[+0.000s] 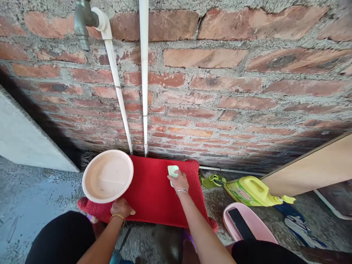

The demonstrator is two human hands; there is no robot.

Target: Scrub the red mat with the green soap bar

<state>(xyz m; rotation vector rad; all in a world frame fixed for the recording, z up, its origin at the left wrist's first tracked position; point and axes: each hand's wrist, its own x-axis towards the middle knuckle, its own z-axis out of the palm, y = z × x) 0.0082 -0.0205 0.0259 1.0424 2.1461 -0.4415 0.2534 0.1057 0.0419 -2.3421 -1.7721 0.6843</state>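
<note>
A red cloth (154, 187) with fluffy, towel-like edges is spread flat over a low support in front of me. My right hand (180, 180) is closed around a pale green rounded block (172, 171), held against the cloth's right half; whether it is soap or a brush I cannot tell. At the cloth's front left edge, my left hand (121, 208) is curled over the fabric with the thumb pointing right. Just beyond that hand, a pale pink basin (108, 176) rests on the left end of the cloth. It looks almost bare inside, with a few dark specks.
A brick wall (206, 79) rises behind, with white pipes (144, 80) and a grey tap (82, 24). On the right lie a yellow jug (250, 190), a green strapped item (213, 181), a pink tub (254, 220) bearing a dark flat object, and sandals (302, 229). Wet floor (35, 194) extends left.
</note>
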